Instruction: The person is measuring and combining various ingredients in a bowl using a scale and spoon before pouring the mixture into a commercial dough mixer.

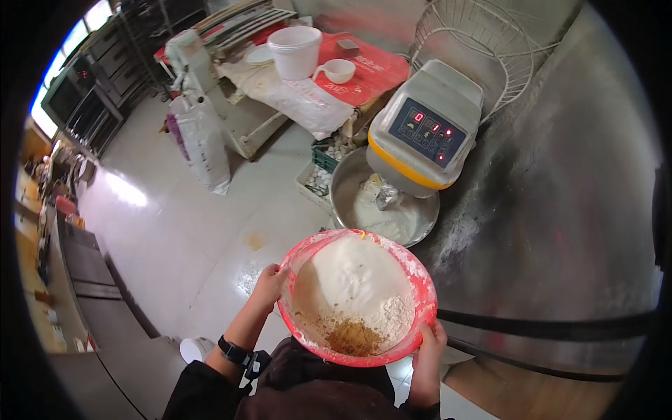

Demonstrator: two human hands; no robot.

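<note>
I hold a red plastic basin (423, 290) in front of my body with both hands. My left hand (269, 283) grips its left rim and my right hand (430, 343) grips the lower right rim. Inside lie white flour, a heap of white powder and a brown granular patch near me. Just beyond the basin stands a dough mixer (427, 126) with a lit red display, and its steel bowl (343, 185) holds some dough or flour under the mixer head.
A steel wall (560, 210) runs along the right. Crates of eggs (322, 168) sit on the floor behind the mixer bowl. A table (371, 70) with a white bucket and a small bowl stands further back. A flour sack (203, 143) leans at the left.
</note>
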